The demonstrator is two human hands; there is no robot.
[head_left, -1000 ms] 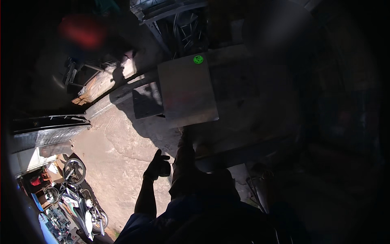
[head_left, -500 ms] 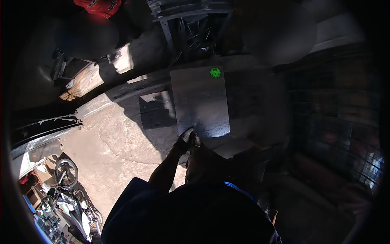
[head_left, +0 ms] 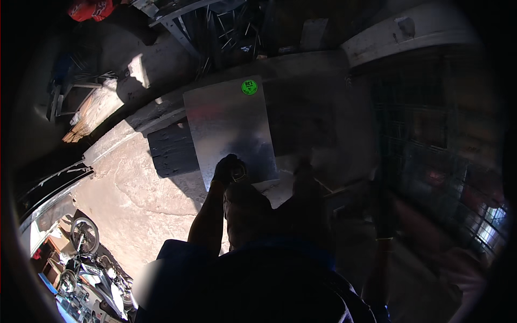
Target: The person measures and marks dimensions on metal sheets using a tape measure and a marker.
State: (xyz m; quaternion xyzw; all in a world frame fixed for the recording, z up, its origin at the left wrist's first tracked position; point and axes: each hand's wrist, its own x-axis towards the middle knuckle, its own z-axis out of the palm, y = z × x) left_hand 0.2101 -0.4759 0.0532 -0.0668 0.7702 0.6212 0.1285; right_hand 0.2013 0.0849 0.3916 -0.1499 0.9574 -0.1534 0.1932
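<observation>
A flat, shiny metal sheet [head_left: 231, 124] with a round green sticker [head_left: 249, 87] lies in front of me. Over its near edge is my left hand [head_left: 226, 168], in a dark glove. Its fingers close round a small yellow-and-black thing [head_left: 238, 172] shaped like a tape measure. My right hand [head_left: 381, 215] hangs out to the right in deep shadow, apart from the sheet. A thin orange band shows at its wrist, while its fingers are too dark to make out.
A dark slab [head_left: 171, 148] lies left of the sheet on sunlit concrete [head_left: 140, 188]. Metal frames and rods [head_left: 226, 29] stand at the far side. A motorcycle [head_left: 99, 280] is at lower left. Along the right runs a dark grid [head_left: 441, 140]. My legs [head_left: 247, 210] are below the sheet.
The view has shifted, so the sheet sits further left and tilts slightly. My left hand now shows over its near edge. My right forearm has come into sight at the right.
</observation>
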